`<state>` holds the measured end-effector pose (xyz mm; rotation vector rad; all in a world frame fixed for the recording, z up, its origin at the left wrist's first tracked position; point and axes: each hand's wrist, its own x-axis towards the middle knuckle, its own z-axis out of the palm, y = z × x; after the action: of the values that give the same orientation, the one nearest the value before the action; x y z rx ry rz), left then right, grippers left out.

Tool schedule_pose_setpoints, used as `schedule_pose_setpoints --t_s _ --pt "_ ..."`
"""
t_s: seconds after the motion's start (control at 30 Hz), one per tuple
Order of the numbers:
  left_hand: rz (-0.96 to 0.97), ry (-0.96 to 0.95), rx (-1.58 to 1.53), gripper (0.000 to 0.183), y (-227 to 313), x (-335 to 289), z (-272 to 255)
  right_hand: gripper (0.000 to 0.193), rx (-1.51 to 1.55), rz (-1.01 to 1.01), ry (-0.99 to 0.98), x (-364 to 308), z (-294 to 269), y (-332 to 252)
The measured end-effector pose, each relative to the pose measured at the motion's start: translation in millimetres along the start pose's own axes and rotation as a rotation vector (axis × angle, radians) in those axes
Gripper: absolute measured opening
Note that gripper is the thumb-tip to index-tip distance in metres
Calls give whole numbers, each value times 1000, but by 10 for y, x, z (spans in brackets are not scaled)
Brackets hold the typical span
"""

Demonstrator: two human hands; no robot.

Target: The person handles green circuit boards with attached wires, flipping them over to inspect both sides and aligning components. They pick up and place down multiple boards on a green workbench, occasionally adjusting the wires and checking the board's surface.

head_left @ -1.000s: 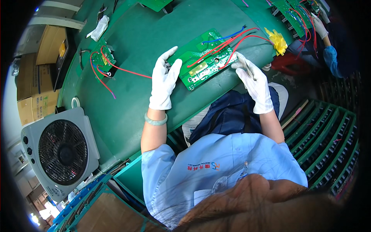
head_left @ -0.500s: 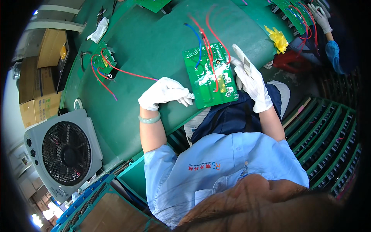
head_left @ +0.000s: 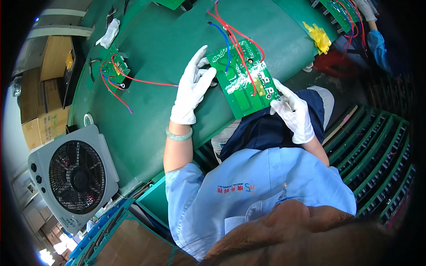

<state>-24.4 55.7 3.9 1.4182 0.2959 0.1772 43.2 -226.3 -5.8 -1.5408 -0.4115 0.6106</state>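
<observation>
A green circuit board [head_left: 242, 96] with red and blue wires [head_left: 227, 46] is tilted between my two white-gloved hands. At its left edge, my left hand [head_left: 193, 86] has the thumb against the side and other fingers by the upper left corner; the index finger stretches away and dark parts show below the thumb. My right hand [head_left: 293, 114] is closed round the lower right corner. A thin light-coloured tool [head_left: 288, 106] shows between its fingers, too covered to name.
A smaller wired board [head_left: 119, 66] and a white glove [head_left: 109, 34] lie left on the green table [head_left: 151, 48]. A grey fan [head_left: 75, 175] stands near left. Yellow gloves [head_left: 317, 37] rest at the right edge. Green slotted racks [head_left: 377, 155] stand right; a co-worker's gloved hand [head_left: 366, 9] is far right.
My left hand has moved up along the board's left edge, its fingers spreading. My right hand has come down to the lower right corner. The board has turned slightly.
</observation>
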Motion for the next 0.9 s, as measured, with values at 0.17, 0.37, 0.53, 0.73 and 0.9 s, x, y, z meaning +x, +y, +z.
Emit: schedule_pose_setpoints --t_s 0.17,0.37,0.53,0.73,0.9 --pt "-46 50 69 42 -77 -13 -125 46 89 -60 42 151 -5 16" --pt "-298 199 330 25 26 0 -130 44 109 -88 111 502 -180 84" --pt "-17 166 54 36 -143 5 -100 38 -177 -25 194 490 -284 -15" --pt "-39 -10 29 52 -59 6 68 42 -197 3 116 321 -406 -167" --pt "-63 -25 -91 60 -76 -19 37 51 -414 -144 31 124 -272 -202"
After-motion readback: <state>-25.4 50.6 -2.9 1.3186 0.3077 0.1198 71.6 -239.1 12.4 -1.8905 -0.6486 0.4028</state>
